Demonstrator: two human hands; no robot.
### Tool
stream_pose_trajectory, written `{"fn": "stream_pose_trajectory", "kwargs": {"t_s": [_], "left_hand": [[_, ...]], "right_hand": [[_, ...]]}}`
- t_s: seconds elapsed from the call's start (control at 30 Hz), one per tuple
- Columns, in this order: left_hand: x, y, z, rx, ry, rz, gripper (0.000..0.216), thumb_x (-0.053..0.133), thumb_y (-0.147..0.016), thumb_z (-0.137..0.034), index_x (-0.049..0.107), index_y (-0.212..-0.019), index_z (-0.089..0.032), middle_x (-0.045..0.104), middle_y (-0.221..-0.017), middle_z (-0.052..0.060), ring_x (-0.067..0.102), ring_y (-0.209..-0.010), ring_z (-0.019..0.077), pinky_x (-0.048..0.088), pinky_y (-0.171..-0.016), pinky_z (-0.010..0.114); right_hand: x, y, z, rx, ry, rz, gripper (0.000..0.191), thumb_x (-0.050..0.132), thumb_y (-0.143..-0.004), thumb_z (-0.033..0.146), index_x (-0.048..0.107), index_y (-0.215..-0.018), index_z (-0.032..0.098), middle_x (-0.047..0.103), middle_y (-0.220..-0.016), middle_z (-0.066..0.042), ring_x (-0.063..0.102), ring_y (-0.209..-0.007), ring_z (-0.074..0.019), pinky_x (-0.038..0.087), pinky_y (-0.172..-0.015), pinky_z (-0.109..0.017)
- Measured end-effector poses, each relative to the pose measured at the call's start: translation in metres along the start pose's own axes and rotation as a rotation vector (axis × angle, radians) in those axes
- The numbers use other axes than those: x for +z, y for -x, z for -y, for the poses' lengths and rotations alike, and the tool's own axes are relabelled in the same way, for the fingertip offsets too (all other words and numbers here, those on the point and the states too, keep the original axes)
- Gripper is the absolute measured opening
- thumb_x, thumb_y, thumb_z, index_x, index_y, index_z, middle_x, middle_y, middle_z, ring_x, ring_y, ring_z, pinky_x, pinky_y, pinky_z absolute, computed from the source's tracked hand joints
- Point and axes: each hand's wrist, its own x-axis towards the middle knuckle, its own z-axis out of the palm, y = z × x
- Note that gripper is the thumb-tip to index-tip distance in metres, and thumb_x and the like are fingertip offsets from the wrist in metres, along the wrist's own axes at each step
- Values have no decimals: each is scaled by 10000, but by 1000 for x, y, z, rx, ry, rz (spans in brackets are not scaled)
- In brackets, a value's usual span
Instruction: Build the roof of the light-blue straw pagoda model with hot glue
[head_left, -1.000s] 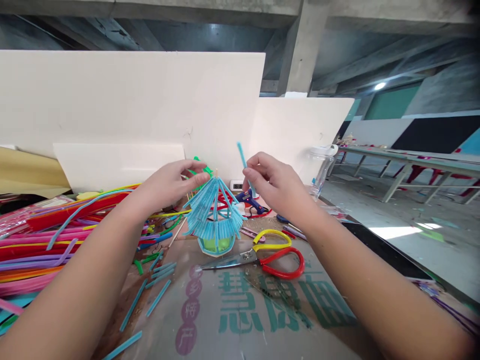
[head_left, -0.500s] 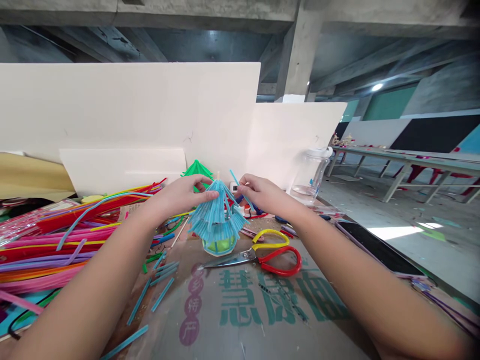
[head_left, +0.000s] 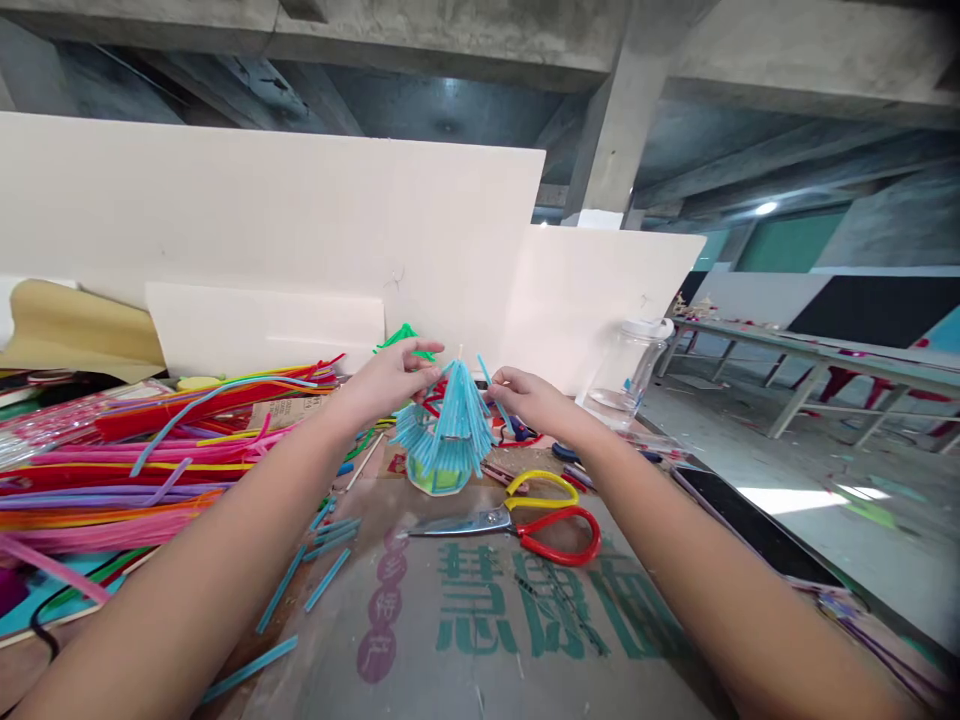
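Note:
A small model pavilion [head_left: 459, 425] stands upright ahead of me, its tiered roof covered in light-blue fuzzy strips. Red framework shows through a gap at the roof's upper left, and its base is yellow-green with blue edges. My left hand [head_left: 401, 378] has thumb and fingers at the upper left of this roof, seemingly gripping it lightly. Right of the roof, my right hand [head_left: 529, 398] pinches a thin light-blue pipe cleaner strip [head_left: 484, 368], held slanted close to the roof. Scissors [head_left: 502, 520] with yellow and red handles lie before the pavilion, blades partly overlapping.
Cut blue strips [head_left: 327, 580] lie left of the scissors. Bundles of coloured pipe cleaners [head_left: 150, 480] fill the left side. A green model roof [head_left: 406, 335], a white board [head_left: 300, 220] and a clear jug [head_left: 624, 370] are behind. A dark-screened tablet [head_left: 757, 525] lies right.
The pavilion has turned, so a gap with red framework now faces the left. My left thumb has shifted from the roof's front to its upper left side. The view has tilted slightly.

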Motion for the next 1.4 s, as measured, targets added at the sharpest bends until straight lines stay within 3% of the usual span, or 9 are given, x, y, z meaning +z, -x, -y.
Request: {"fn": "stream_pose_trajectory", "kwargs": {"t_s": [0.1,0.23,0.33,0.43,0.57,0.73,0.9,1.1,1.4], "left_hand": [[1,5,-10,-13,-50,25,409,580,-832,-254,541,-1227,-156,597,-742,-5,485,-503,76,392,-506,208],[-12,7,-11,-13,-79,77,446,573,-836,-331,541,-1233,-129,656,-896,60,609,-673,134,472,-616,247],[-31,6,-3,58,-319,-56,474,591,-800,-481,601,-1174,-191,659,-1078,76,634,-753,169,475,-647,274],[-44,6,5,47,-457,83,639,610,-734,-609,558,-1252,-238,639,-1198,76,635,-954,239,485,-697,284],[-42,7,10,23,-560,292,864,631,-676,-668,421,-1406,-258,542,-1370,87,559,-1161,284,465,-875,323],[-30,2,16,59,-617,270,788,616,-700,-655,493,-1356,-237,569,-1343,100,555,-1168,309,450,-902,349],[-36,-10,36,32,-403,175,601,605,-745,-607,590,-1227,-248,668,-1151,71,653,-958,278,498,-748,327],[-43,-15,54,28,-13,182,587,651,-780,-472,520,-1299,-233,646,-1199,65,620,-1054,246,494,-822,320],[-39,-20,65,24,299,158,657,775,-651,-331,576,-1262,-192,685,-1174,89,654,-1028,259,516,-861,351]], "right_hand": [[7,-5,-11,3,-82,27,210,521,-856,395,516,-790,196,600,-711,5,553,-634,-130,453,-586,-244],[17,-7,-17,25,-218,17,234,504,-854,437,500,-816,206,624,-782,-5,592,-720,-137,495,-677,-266],[16,-9,-19,53,-286,12,211,529,-846,412,502,-819,205,659,-896,-32,622,-797,-142,511,-734,-274],[9,-12,-25,104,-300,0,192,573,-838,377,499,-800,204,663,-862,-30,617,-724,-132,512,-670,-257],[2,-11,-32,190,-304,55,163,612,-838,320,520,-787,195,668,-799,-19,599,-614,-113,494,-558,-225],[4,-3,-26,288,-406,236,137,646,-828,311,592,-820,185,690,-806,-25,664,-674,-148,560,-628,-271],[3,0,-15,312,-561,269,107,626,-854,285,594,-880,186,705,-877,-39,703,-769,-160,589,-754,-314],[-8,6,6,266,-714,279,80,585,-884,210,566,-830,155,701,-832,-54,718,-773,-174,601,-695,-290],[-11,12,15,233,-726,448,142,646,-848,243,585,-931,146,714,-964,-83,712,-881,-191,570,-849,-343]]}}
